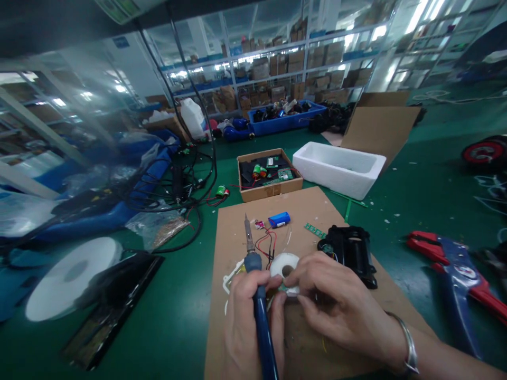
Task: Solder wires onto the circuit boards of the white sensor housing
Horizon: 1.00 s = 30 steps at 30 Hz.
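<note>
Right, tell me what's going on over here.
A person is working over a cardboard sheet on a green floor. Their left hand holds a blue-handled soldering iron, and their right hand holds a white ring-shaped spool. A blue battery pack and a black plastic housing lie on the sheet, with a cardboard box of circuit boards just beyond it.

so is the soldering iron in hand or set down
In hand: the left hand closes round the blue handle of the soldering iron, its metal tip pointing up over the cardboard sheet.
</note>
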Available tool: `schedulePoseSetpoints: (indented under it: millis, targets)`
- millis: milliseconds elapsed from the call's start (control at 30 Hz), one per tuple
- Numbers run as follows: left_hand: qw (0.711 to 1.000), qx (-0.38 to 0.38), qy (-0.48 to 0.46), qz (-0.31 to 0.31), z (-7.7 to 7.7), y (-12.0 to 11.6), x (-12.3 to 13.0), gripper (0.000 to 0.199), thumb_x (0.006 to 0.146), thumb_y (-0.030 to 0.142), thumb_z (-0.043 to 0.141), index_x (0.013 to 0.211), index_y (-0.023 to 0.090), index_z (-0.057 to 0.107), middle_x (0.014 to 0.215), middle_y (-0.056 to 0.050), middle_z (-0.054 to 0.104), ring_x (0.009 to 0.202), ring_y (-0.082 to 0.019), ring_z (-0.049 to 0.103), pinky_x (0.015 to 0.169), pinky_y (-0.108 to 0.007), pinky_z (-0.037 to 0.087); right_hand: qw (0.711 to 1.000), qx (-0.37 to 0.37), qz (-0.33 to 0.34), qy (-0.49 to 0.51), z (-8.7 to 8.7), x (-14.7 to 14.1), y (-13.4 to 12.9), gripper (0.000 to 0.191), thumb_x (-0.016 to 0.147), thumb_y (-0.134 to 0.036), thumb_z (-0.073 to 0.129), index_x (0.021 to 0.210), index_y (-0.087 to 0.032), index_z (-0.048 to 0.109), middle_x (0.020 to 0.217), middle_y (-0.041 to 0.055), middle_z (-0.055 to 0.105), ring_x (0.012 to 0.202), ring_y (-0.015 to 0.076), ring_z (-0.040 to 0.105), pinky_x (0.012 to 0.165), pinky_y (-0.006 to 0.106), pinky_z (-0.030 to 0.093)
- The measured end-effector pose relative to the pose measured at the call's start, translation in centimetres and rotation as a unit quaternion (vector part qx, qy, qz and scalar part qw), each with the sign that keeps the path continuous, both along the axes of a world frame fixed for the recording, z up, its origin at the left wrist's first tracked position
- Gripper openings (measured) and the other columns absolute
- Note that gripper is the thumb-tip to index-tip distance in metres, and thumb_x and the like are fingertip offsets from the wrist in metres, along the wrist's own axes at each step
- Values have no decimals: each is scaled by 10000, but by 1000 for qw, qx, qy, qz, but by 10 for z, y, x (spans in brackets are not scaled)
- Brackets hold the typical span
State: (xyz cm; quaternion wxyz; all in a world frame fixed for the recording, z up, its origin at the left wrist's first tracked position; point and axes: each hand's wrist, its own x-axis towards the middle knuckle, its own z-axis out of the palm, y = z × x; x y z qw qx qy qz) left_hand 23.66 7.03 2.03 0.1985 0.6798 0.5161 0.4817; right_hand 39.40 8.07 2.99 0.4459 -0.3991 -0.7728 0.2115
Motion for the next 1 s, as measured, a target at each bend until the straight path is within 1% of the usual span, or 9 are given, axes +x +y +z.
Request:
schedulePoseSetpoints:
  millis: [100,167,233,300,400,567,700,867,1000]
  targets:
    - [996,73,52,3,-3,5,-5,329,801,81,630,1079,196,498,983,-17,573,879,-103,620,783,-233,486,1000,13,6,-28,4,-1,1,162,788,-3,481,817,-162,488,822,11,608,789,125,539,725,282,429]
    - [986,134,100,-5,-4,8,-9,304,792,113,643,1058,173,507,945,-34,580,857,-110,610,755,-220,499,999,17,7,-47,6,-1,1,154,798,-7,472,815,-157,496,817,22,603,783,130,538,720,288,427]
    - [978,163,127,-8,-4,9,-10,293,791,128,644,1051,163,513,907,-37,593,828,-112,615,721,-207,512,999,17,3,-48,6,0,1,145,797,-14,472,807,-156,496,802,23,596,772,131,536,710,286,427]
    - [979,159,127,1,-5,8,-10,267,809,135,628,1050,167,519,895,-32,599,819,-109,623,711,-199,515,1000,11,1,-27,5,1,0,150,787,-11,480,808,-159,491,820,14,603,787,123,540,722,276,430]
    - [984,139,108,26,-7,6,-10,227,837,140,605,1047,179,527,944,-29,606,849,-100,634,731,-192,514,1000,-13,8,5,2,2,-2,171,766,1,505,797,-163,471,902,-5,624,850,111,547,763,263,431]
    - [978,171,116,-30,-8,6,-12,357,769,82,668,1077,162,506,965,-58,632,888,-130,642,713,-199,521,1000,-13,10,-14,2,1,-2,167,772,-5,496,808,-166,471,842,-1,605,806,124,529,729,279,419]
    - [983,156,98,-8,-5,4,-8,334,774,24,622,1060,161,514,948,-59,629,884,-126,622,767,-220,495,999,-26,-19,-34,6,-4,-4,155,756,-8,478,792,-159,479,812,18,572,776,148,496,698,300,393]
    - [981,159,110,27,-4,1,-3,276,797,59,568,1046,173,531,959,-45,625,859,-114,612,703,-201,467,995,-60,-66,-46,8,-13,-7,142,725,-8,494,711,-144,455,755,32,520,752,161,454,657,300,352]
    - [984,149,91,40,-2,0,0,253,813,83,546,1048,175,534,959,-54,634,823,-117,620,700,-216,475,992,-80,-79,-54,9,-16,-8,153,700,5,510,722,-140,466,766,31,517,766,163,448,666,299,346]
